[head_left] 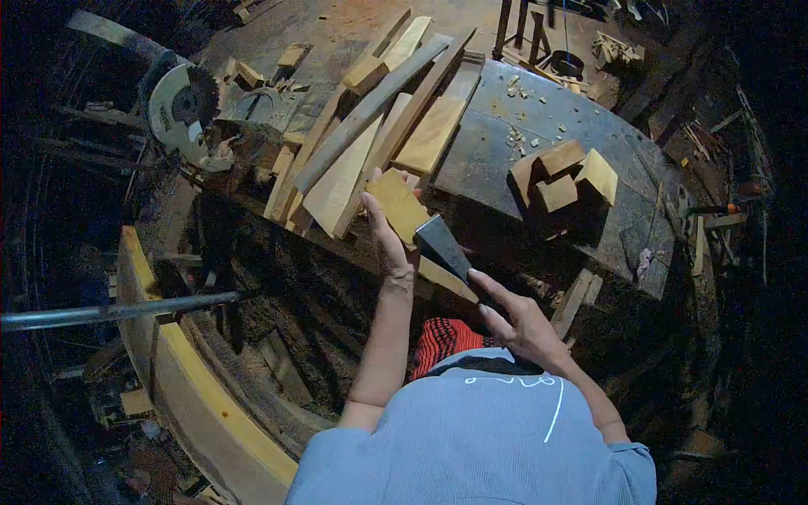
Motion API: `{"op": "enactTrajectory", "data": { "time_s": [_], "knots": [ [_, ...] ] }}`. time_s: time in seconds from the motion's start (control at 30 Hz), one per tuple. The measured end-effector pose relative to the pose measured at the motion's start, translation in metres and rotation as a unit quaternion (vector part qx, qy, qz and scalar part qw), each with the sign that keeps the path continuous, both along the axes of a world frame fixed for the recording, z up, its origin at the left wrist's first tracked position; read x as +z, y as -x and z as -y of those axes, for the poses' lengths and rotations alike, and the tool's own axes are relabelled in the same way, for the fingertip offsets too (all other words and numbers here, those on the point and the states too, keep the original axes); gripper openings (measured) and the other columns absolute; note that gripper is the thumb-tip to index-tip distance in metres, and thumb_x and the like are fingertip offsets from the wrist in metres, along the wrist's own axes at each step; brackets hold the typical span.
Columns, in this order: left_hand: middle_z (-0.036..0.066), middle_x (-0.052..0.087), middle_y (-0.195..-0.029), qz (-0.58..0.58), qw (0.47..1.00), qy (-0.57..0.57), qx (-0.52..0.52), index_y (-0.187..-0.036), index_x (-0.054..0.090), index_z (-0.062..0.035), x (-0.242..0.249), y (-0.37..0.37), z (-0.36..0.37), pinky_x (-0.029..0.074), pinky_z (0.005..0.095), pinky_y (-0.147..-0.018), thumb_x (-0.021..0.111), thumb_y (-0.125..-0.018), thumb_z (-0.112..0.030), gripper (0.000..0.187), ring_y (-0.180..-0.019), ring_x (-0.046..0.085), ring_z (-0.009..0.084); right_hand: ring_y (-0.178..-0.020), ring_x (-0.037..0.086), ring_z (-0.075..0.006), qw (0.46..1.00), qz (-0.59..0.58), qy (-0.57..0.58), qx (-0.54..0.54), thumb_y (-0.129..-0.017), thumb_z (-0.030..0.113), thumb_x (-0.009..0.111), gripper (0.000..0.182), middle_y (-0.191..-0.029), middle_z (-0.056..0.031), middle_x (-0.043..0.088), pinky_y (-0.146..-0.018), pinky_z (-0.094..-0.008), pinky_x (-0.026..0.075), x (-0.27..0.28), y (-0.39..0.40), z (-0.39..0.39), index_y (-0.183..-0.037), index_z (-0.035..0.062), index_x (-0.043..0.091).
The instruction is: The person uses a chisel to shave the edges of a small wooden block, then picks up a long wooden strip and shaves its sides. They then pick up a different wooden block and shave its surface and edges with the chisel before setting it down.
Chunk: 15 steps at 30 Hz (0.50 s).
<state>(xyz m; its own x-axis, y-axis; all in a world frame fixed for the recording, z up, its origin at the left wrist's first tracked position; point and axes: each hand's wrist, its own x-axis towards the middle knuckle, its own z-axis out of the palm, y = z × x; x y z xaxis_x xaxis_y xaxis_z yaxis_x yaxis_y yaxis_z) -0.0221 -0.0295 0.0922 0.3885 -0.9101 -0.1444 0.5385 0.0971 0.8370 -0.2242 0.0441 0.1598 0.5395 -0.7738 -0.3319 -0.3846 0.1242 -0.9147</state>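
My left hand (390, 231) is closed around a flat, yellowish-tan piece (394, 202), with the thumb along its left edge and fingertips showing past its far side. What the piece is made of, I cannot tell. My right hand (526, 324) grips a wide chisel (446, 246), its dark blade slanting up and left. The bright cutting edge lies right at the lower right edge of the tan piece. The chisel's handle is mostly hidden by my right fingers. Below the blade, a strip of pale wood (446, 278) slants down to the right.
Several boards (366, 139) lie beyond my hands, beside a grey metal tabletop (480, 147) with wood chips. Wood blocks (557, 194) sit on the right. A toothed circular blade (183, 105) stands at the upper left. A metal bar (118, 311) and curved timber (202, 396) occupy the left.
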Motion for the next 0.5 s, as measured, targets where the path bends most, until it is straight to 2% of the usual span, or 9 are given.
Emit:
{"op": "enactTrajectory", "data": {
  "time_s": [0.07,0.17,0.23,0.37,0.43,0.5],
  "knots": [
    [0.013,0.050,-0.117,0.062,0.998,-0.013,-0.005,-0.126,0.035,-0.0088,-0.002,0.001,-0.002,0.049,0.0359,-0.073,0.027,-0.088,-0.054,0.060,-0.093,0.054,0.0238,-0.088,0.060,-0.0299,1.000,-0.001,0.012,-0.008,-0.084,0.010,0.050,0.048,-0.098,-0.0214,0.058,-0.075,-0.0350,0.046,0.003,-0.001,0.002,-0.129,0.0127,0.035],
    [0.012,0.051,-0.116,0.067,0.998,-0.008,0.008,-0.124,0.037,-0.0069,-0.007,0.004,0.001,0.049,0.0347,-0.069,0.025,-0.088,-0.054,0.061,-0.091,0.055,0.0225,-0.088,0.060,-0.0290,0.999,-0.006,-0.038,-0.007,-0.084,0.010,0.050,0.048,-0.098,-0.0214,0.058,-0.074,-0.0343,0.046,0.006,-0.003,0.005,-0.129,0.0128,0.035],
    [0.012,0.051,-0.116,0.052,0.998,-0.019,0.020,-0.124,0.037,-0.0062,-0.007,0.002,0.000,0.048,0.0344,-0.072,0.025,-0.088,-0.054,0.062,-0.092,0.054,0.0227,-0.088,0.060,-0.0275,1.000,0.003,0.013,-0.011,-0.084,0.010,0.049,0.047,-0.097,-0.0209,0.059,-0.074,-0.0331,0.046,0.002,-0.004,0.002,-0.128,0.0126,0.036],
    [0.012,0.051,-0.116,0.056,0.998,-0.021,0.014,-0.125,0.037,-0.0049,-0.006,0.001,-0.002,0.046,0.0333,-0.079,0.025,-0.087,-0.055,0.064,-0.095,0.053,0.0228,-0.086,0.060,-0.0256,1.000,-0.002,0.014,-0.001,-0.084,0.011,0.049,0.045,-0.096,-0.0205,0.059,-0.074,-0.0315,0.045,0.003,-0.005,0.002,-0.128,0.0123,0.037],
    [0.010,0.050,-0.114,0.047,0.999,-0.020,-0.007,-0.123,0.038,-0.0060,-0.003,0.010,-0.007,0.045,0.0310,-0.077,0.024,-0.088,-0.054,0.061,-0.090,0.054,0.0203,-0.085,0.060,-0.0255,0.999,-0.011,-0.036,-0.013,-0.084,0.010,0.048,0.046,-0.095,-0.0200,0.059,-0.074,-0.0310,0.045,0.008,-0.006,0.008,-0.128,0.0123,0.036],
    [0.008,0.050,-0.111,0.040,0.999,-0.018,-0.029,-0.121,0.039,-0.0071,0.004,0.022,-0.013,0.045,0.0286,-0.075,0.023,-0.089,-0.053,0.058,-0.085,0.055,0.0177,-0.086,0.060,-0.0259,0.999,0.004,-0.017,-0.027,-0.084,0.010,0.048,0.046,-0.096,-0.0200,0.059,-0.075,-0.0311,0.045,0.005,-0.007,0.011,-0.129,0.0122,0.036]
  ]
}}
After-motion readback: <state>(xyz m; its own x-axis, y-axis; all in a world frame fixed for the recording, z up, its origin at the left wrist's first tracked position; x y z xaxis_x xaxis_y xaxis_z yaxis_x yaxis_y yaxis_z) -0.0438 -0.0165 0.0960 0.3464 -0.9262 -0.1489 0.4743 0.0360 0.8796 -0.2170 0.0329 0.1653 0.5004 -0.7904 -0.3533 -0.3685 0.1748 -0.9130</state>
